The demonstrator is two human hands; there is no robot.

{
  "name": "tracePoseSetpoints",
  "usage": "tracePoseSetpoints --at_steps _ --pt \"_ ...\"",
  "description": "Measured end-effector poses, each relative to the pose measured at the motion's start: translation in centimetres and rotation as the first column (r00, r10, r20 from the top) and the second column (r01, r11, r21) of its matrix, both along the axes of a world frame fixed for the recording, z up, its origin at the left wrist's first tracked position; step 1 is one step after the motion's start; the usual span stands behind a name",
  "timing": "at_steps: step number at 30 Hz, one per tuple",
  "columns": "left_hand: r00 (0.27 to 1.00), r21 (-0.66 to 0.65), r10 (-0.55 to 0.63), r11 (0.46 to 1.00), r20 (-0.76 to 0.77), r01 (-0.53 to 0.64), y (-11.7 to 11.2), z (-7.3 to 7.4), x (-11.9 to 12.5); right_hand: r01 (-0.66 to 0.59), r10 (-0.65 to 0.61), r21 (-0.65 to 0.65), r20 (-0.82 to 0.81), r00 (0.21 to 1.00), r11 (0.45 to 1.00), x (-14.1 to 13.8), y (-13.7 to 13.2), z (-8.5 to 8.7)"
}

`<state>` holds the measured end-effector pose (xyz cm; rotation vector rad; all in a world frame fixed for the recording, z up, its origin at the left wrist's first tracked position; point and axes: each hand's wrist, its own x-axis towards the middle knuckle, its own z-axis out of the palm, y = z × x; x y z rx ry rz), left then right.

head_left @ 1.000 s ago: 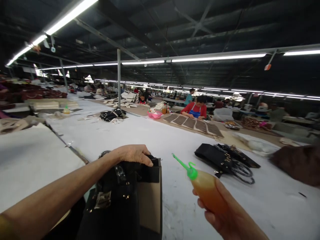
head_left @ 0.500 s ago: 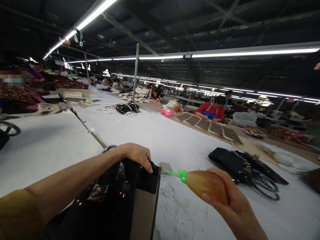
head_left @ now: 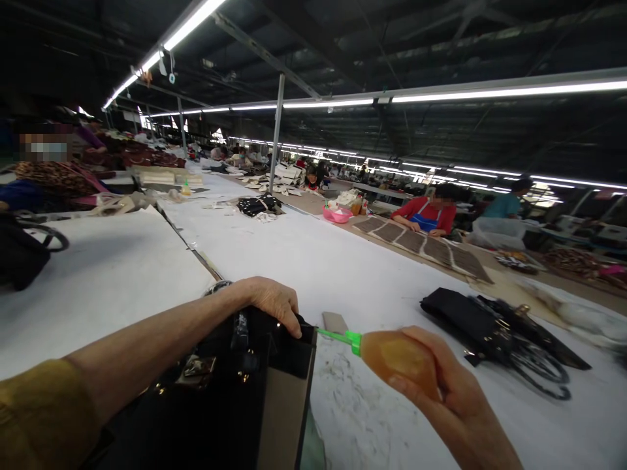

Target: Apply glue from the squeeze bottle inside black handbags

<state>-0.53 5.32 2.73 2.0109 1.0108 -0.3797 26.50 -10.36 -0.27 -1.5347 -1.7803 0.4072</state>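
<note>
My left hand (head_left: 272, 301) grips the top edge of a black handbag (head_left: 230, 391) that stands in front of me on the white worktable (head_left: 353, 261). A tan inner panel (head_left: 284, 418) of the bag faces right. My right hand (head_left: 455, 405) holds an amber squeeze bottle (head_left: 396, 356) on its side. Its green nozzle (head_left: 337, 337) points left and its tip touches the bag's upper right corner, just beside my left fingers.
A pile of black bags with handles (head_left: 494, 329) lies to the right. Another dark bag (head_left: 24, 251) sits at the far left. Across the table a person in red (head_left: 426, 215) works over brown panels (head_left: 421, 245). A pink bowl (head_left: 337, 214) and more workers are beyond.
My right hand tipped the bottle from upright to lying level and brought its nozzle left to the bag's corner. The view turned slightly right. My left hand kept its grip.
</note>
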Motion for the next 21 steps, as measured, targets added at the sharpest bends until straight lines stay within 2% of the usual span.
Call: tracePoseSetpoints --at_steps 11,16,21 --pt "1.0 -0.006 -0.005 1.0 -0.017 0.005 0.1 -0.4 0.2 -0.026 0.022 0.09 0.039 0.999 0.996 0.2 0.2 -0.9" --pt "1.0 -0.009 -0.01 1.0 -0.004 0.01 0.3 -0.9 0.2 -0.051 0.051 -0.002 0.046 0.998 0.999 0.6 -0.3 -1.2" --pt "1.0 -0.027 -0.013 1.0 -0.007 0.012 0.3 -1.1 0.2 0.031 -0.031 -0.013 -0.019 0.999 0.999 0.1 -0.1 -1.2"
